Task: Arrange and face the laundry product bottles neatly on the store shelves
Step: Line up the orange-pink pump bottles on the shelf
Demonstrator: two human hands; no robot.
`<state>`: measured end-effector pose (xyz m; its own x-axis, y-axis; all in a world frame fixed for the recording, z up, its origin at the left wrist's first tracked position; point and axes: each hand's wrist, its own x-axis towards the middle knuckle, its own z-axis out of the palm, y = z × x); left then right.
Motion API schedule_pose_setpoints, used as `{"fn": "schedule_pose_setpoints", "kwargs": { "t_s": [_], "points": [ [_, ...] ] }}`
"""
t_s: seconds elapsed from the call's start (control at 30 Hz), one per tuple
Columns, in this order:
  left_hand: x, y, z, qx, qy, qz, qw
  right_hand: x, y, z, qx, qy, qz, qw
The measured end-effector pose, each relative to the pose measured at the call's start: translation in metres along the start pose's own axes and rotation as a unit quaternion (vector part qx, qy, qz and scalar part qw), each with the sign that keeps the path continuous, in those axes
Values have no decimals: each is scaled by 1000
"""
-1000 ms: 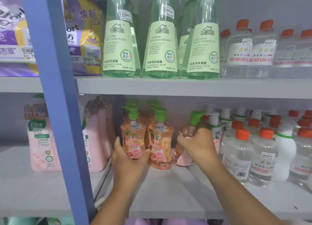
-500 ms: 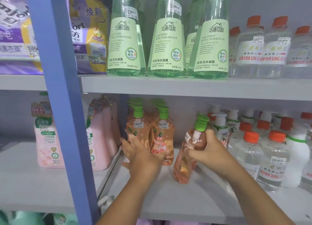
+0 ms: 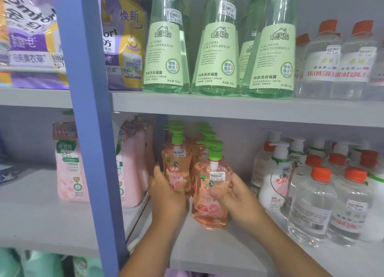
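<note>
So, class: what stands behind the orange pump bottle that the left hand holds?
Behind that orange pump bottle more green pump heads show in a row. Their bodies are covered, so their count and facing stay unclear.

Your right hand (image 3: 234, 195) brings the peach-coloured clear plastic pump bottle with the green pump head (image 3: 209, 195) out from the back of the lower grey shelf (image 3: 207, 245). A second ago it leans away to the right among the white-capped bottles; now it stands upright at the front, label toward you, just right of the matching front-row peach pump bottle (image 3: 176, 168). Your grip shifts from the neck to the bottle's right side. Your left hand (image 3: 166, 193) moves slightly up against that neighbouring bottle.
</note>
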<state>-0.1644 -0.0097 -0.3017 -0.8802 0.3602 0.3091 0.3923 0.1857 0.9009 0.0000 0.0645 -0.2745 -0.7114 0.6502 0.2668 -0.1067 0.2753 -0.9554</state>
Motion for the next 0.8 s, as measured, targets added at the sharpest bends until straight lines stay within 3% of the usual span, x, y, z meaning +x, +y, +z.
{"fn": "schedule_pose_setpoints", "kwargs": {
  "t_s": [0.1,0.13,0.27,0.33,0.4,0.43,0.5,0.57,0.8],
  "points": [
    [-5,1,-6,-59,41,25,997,6,-7,11,-276,27,-18,961],
    [-13,4,-9,-90,51,43,994,8,-9,15,-317,34,-23,948],
    [-40,8,-21,-148,1,104,983,9,-2,30,-282,20,-58,958],
    [-40,1,-21,-89,-8,131,987,12,1,25,-242,85,-44,965],
    [-36,-2,-20,-49,-5,138,989,18,-1,12,-253,189,-19,949],
    [-36,0,-21,-46,-12,135,990,23,1,6,-276,193,20,941],
    [-34,-2,-21,-51,-18,126,991,33,7,3,-323,128,86,934],
    [-30,-5,-24,-80,-35,109,990,45,17,6,-363,67,89,925],
    [-32,-8,-35,-106,-45,117,986,51,34,7,-369,70,52,925]
  ]
}}
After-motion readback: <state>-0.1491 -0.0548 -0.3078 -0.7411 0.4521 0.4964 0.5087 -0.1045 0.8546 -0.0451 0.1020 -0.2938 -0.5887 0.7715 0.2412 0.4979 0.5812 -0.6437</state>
